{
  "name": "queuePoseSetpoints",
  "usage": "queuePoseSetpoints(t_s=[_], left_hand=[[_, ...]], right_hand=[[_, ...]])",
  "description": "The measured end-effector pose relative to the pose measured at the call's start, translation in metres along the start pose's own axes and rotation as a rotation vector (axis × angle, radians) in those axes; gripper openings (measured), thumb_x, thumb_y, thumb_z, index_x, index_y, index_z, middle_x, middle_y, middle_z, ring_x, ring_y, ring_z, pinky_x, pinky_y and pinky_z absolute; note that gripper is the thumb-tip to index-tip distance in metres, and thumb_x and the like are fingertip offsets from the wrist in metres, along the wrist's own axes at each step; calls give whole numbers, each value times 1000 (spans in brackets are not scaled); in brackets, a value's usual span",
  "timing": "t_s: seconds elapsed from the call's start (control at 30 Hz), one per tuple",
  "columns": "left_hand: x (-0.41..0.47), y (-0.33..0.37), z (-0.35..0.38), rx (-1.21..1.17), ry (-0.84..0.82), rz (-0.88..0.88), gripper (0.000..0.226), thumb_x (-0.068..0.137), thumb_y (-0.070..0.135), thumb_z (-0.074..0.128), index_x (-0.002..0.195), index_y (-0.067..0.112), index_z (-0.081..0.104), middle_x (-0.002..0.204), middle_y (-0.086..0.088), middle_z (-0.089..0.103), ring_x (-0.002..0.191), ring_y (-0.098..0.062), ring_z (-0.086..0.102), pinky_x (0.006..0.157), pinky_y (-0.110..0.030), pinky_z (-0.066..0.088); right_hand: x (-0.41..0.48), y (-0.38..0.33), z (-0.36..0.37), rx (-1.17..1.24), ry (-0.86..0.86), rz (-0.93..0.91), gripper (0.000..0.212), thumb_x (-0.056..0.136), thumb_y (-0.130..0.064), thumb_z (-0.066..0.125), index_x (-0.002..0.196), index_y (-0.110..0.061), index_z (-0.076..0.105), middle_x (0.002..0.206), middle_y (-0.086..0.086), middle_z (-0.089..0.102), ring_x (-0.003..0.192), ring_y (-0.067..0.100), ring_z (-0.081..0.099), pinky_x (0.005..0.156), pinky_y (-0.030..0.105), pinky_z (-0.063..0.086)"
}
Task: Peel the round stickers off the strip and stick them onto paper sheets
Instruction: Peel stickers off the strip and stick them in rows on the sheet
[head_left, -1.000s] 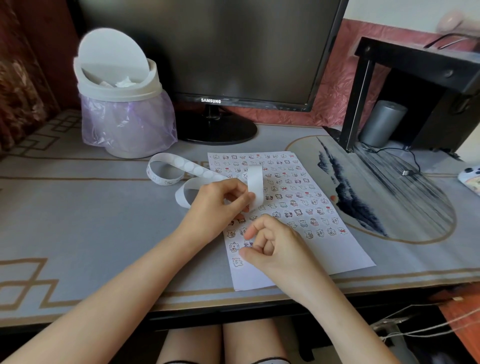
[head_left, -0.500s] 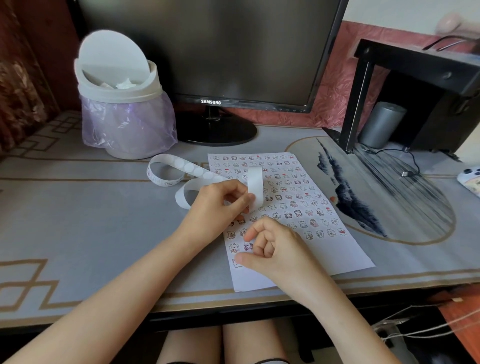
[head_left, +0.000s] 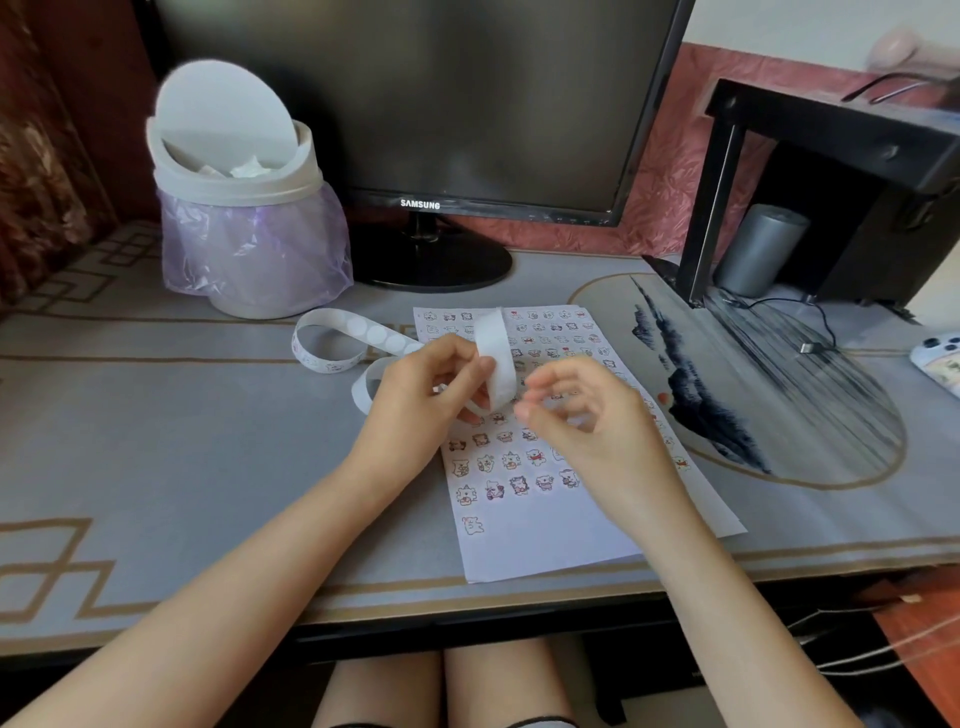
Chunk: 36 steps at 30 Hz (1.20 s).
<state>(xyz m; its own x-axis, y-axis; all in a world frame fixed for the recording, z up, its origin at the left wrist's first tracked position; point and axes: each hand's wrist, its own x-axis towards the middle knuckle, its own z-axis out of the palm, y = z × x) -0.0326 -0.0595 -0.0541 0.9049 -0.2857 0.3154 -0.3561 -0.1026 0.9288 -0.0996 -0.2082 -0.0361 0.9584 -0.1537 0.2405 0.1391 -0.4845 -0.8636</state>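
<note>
Desk scene: a grey desk mat (head_left: 156, 441) with gold line borders, before a dark monitor (head_left: 415, 93).

The left hand (head_left: 431, 395) pinches the sticker strip (head_left: 493, 353) between thumb and fingertips, holding it just above the paper sheet (head_left: 545, 551). At 3 o'clock of it, near but not touching, the right hand (head_left: 587, 415) hovers with fingers loosely curled and thumb apart. Nothing shows between them, though the hand is motion-blurred.

Step in hand, as judged: between stickers, with the right hand placed to take the next one from the strip. The next move calls for a fingertip to catch a sticker's edge where the strip bends, lift it clean, then press it beside the lone sticker (head_left: 472, 525) that starts the lowest row.

The strip is a white backing ribbon. It arches up at 1 o'clock of the left hand, then trails to 10 o'clock in a loose coil on the mat; pale round marks show along its inner face and small prints along its outer. The sheet lies under both hands and extends to 5 o'clock, its upper part filled with rows of small cartoon stickers, its lower margin bare.

Beyond, at 11 o'clock, stands a white swing-lid bin (head_left: 244, 208) with a lilac liner.
</note>
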Motion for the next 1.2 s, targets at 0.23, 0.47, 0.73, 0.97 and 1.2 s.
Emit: queuePoseSetpoints(t_s=[0.23,0.47,0.73,0.97,1.2], left_hand=[[1,4,-2,-112,81,-17,14,96,12,53,85,7,58,67,-3,64,58,-9,61,54,-20,51],[1,6,-2,-180,47,-60,17,95,16,54,87,4,63,67,1,63,62,-10,63,59,-22,53],[1,3,-2,-95,-16,-28,16,92,17,59,79,11,66,66,3,65,67,-9,63,64,-24,54],[1,2,-2,-85,-28,-24,15,92,17,59,80,12,67,67,3,65,68,-8,62,65,-23,54],[1,1,-1,-78,-34,-38,16,92,18,59,80,12,68,68,1,65,69,-11,63,65,-24,54]], right_hand=[[20,4,4,28,-21,-113,16,81,-14,72,88,-24,62,84,-8,69,82,5,62,72,19,44],[22,9,9,149,58,-138,17,80,-8,72,86,-23,66,84,-3,69,82,14,63,73,24,48],[23,11,10,135,89,-163,16,81,-6,71,86,-22,69,84,-6,70,77,7,61,72,34,49],[22,12,10,130,85,-163,17,81,-7,71,88,-22,70,85,-4,70,80,10,63,74,44,50],[21,13,10,122,77,-164,14,81,-8,71,85,-21,69,84,-5,70,80,8,62,72,38,49]])
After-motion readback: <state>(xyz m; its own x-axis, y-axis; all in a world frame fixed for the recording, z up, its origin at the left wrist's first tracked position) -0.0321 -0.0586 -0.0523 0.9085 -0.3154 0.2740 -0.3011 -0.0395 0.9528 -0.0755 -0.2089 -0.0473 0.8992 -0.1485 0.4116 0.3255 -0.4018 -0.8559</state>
